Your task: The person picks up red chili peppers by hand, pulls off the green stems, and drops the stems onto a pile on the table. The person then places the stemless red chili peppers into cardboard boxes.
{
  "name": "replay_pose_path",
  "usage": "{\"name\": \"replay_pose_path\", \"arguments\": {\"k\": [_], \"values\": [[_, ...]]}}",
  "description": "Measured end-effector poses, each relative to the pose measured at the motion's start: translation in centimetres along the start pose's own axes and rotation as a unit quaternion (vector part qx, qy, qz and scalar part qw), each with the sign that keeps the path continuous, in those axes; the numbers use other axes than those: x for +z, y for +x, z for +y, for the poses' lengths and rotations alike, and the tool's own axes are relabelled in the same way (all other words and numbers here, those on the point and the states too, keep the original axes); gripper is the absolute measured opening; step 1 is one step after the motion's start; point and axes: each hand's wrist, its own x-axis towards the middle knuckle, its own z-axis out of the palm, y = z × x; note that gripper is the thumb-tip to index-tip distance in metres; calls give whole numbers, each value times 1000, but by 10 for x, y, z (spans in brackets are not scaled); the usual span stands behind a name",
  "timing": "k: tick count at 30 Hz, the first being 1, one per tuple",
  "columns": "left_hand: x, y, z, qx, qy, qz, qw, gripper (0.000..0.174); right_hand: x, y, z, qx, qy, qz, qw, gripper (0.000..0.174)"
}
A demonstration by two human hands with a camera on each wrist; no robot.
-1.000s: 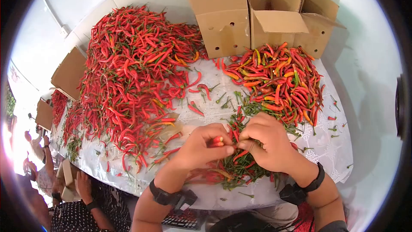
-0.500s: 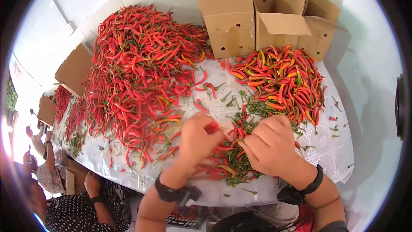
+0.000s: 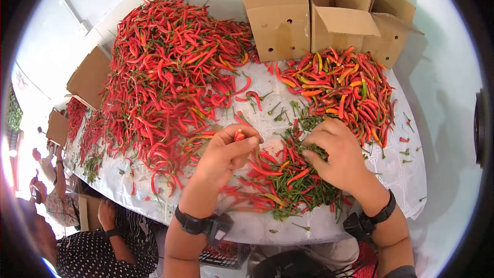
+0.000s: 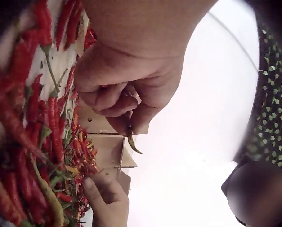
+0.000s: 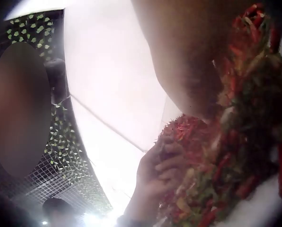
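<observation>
My left hand (image 3: 226,154) grips red chili peppers (image 3: 239,135) in its curled fingers, raised in front of the large heap. From the left wrist view, a thin curved green stem (image 4: 135,144) sticks out between thumb and fingertips. My right hand (image 3: 337,154) is over the green chili stems (image 3: 296,190), its thumb and bent fingers apart. Red chilies (image 3: 265,167) lie loose between the two hands, beside the stems. The right wrist view is dark and blurred around the right hand's fingers.
A large heap of red chilies (image 3: 170,72) covers the left of the table (image 3: 257,231). A smaller chili pile (image 3: 350,95) lies before cardboard boxes (image 3: 280,18) at the back. Loose stems (image 3: 406,152) dot the right side. Another person's arm (image 3: 116,237) is at lower left.
My hands were together at a chili a second ago and have since drawn apart. The left has turned and now shows a chili end; the right's fingers have loosened over the stems.
</observation>
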Motion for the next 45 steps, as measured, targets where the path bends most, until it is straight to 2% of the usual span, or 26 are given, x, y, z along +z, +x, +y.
{"name": "replay_pose_path", "arguments": {"k": [4,7,10,13,14,16,18,20,23,26,29,32,34,38,40,42,45], "values": [[-4,1,-2,-11,-25,-23,999,13,18,-1,-9,-82,27,-26,996,20],[-2,-1,1,-25,0,-27,999,17,24,-8,-11,-71,-3,-91,993,22],[9,-12,8,16,75,-18,997,15,17,-7,-7,-45,9,-96,994,22],[-2,-27,17,144,265,-127,945,14,9,-4,-7,-21,2,-88,996,20],[1,-43,20,144,273,-112,944,15,7,-4,-5,-19,-4,-89,996,21],[-9,-72,31,133,336,-156,919,14,6,-5,-4,-14,-11,-93,995,23],[-16,-106,37,84,374,-160,910,15,6,-6,-5,-8,-19,-77,997,25],[-37,-136,38,8,436,-203,877,18,5,-7,-6,-5,-32,-69,997,26],[-54,-177,24,-83,505,-164,844,23,2,-6,-9,-8,-36,-68,997,27],[-58,-196,11,-132,590,-149,782,24,9,-4,-12,-21,3,-69,997,25],[-59,-204,7,-134,670,-77,726,25,17,-5,-13,-39,10,-85,996,22],[-53,-190,19,-86,625,-82,771,22,23,-6,-11,-53,-11,-77,996,19],[-39,-171,27,-23,612,-37,789,20,25,-6,-9,-78,-25,-49,995,20],[-2,-113,39,74,564,18,822,15,22,-6,-19,-78,-25,-70,994,21],[10,-79,40,90,525,16,846,13,22,-7,-23,-54,-40,-100,993,21],[17,-40,37,117,514,-28,849,13,28,-10,-19,-36,-41,-96,994,20],[35,-2,27,44,340,-50,938,14,28,-11,-13,-24,-56,-80,995,19]]}}
